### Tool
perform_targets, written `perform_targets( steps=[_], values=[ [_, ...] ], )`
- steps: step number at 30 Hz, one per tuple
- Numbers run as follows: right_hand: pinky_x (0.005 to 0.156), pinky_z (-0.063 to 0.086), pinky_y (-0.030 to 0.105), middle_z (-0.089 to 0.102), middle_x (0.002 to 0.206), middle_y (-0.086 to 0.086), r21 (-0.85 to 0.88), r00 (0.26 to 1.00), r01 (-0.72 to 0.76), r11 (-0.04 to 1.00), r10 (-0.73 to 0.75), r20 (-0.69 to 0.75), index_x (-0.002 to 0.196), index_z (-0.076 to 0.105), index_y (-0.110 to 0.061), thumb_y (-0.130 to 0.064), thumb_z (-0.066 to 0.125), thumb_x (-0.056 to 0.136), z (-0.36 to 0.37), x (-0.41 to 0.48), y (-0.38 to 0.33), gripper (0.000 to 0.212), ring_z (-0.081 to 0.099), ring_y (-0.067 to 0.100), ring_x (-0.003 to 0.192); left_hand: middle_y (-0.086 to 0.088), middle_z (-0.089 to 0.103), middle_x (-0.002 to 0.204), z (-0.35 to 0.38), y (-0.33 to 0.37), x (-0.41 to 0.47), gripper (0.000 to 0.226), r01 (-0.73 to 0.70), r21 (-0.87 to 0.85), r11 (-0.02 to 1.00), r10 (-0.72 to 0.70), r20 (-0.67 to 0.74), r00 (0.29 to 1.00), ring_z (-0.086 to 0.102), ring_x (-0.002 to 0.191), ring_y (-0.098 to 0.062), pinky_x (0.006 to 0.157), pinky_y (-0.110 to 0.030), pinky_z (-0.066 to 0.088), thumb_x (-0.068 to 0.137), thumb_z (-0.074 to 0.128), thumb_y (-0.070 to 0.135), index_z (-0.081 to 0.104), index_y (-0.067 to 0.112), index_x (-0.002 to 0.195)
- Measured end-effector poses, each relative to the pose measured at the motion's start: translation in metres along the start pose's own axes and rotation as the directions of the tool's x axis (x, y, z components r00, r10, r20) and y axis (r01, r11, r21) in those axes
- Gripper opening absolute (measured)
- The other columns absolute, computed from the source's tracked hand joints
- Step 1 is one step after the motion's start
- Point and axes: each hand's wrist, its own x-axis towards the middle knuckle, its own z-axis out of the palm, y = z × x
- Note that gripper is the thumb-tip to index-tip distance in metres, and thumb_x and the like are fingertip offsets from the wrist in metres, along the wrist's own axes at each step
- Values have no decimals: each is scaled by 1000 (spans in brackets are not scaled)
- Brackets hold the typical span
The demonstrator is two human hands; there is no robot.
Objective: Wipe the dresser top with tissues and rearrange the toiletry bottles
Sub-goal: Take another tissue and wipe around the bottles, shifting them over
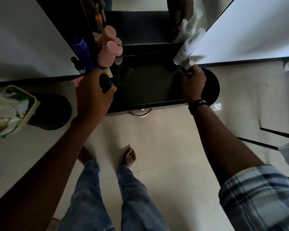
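Looking down from the head camera, bottles line the left and right edges of the dark tabletop (150, 90), probably to free its middle for wiping. The left grip (93, 92) curls round a black bottle (105, 82) at the near left, just before the pink bottles (108, 51). The right grip (193, 82) pinches a white-capped bottle (189, 65) at the right edge, near a white tube (188, 47). Crumpled tissues (8, 109) wait in a basket (34, 99) further left.

Two round black stools (48, 110), left and right; one bin of tissues (13, 107) near left; perhaps seven bottles (107, 54), the mirror (140, 25) doubling some.
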Motion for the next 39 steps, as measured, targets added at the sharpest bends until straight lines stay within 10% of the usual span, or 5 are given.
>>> perform_targets(
  steps=[10, 14, 21, 34, 39],
  values=[
    [77, 40, 23, 55, 99, 12, 102, 984, 166, 981, -172, 52, 105, 56, -1, -3, 66, 77, 43, -74, -23, 30, 54, 21, 87, -8, 68, 108, -4, -9, -3, 36, 8, -44, 999, -7, 18, 1000, 65, 97, -20, 78, -27, 54, 79, 74, 20, 62, 12, 111],
    [67, 42, 9, 55, 111, 5, 189, 776, 318, 929, -369, 511, 130, 54, -13, -10, 68, 85, 80, -94, -63, 47, 49, 4, 82, -7, 66, 117, -12, -18, -1, 41, 2, -80, 997, 7, 104, 995, 62, 108, -19, 91, -37, 54, 79, 74, 17, 61, 16, 119],
    [68, 45, 22, 60, 93, 6, 262, 590, 481, 837, -529, 610, 120, 62, -5, -5, 61, 88, 93, -73, -109, 32, 54, 14, 82, -3, 59, 133, -25, -30, 8, 62, 9, -121, 993, 25, 275, 961, 55, 123, -16, 101, -36, 49, 77, 76, 8, 54, 19, 134],
    [83, 56, 41, 73, 89, 11, 221, 991, 38, 975, -65, 115, 94, 65, -2, -14, 69, 86, 30, -62, -26, 15, 69, 23, 86, -4, 62, 112, 23, 30, 34, 44, -159, -174, 972, 195, 212, 958, 59, 100, -14, 83, -32, 55, 74, 75, 6, 54, 15, 112],
    [70, 45, 3, 70, 86, -1, 185, 995, 4, 983, 14, -96, 94, 64, -5, -13, 68, 86, 1, -46, 11, 12, 65, 8, 80, -5, 67, 101, 77, 70, 51, 36, -196, -152, 969, 226, 217, 950, 64, 95, -22, 84, -40, 52, 76, 74, 12, 58, 13, 108]
  ],
)
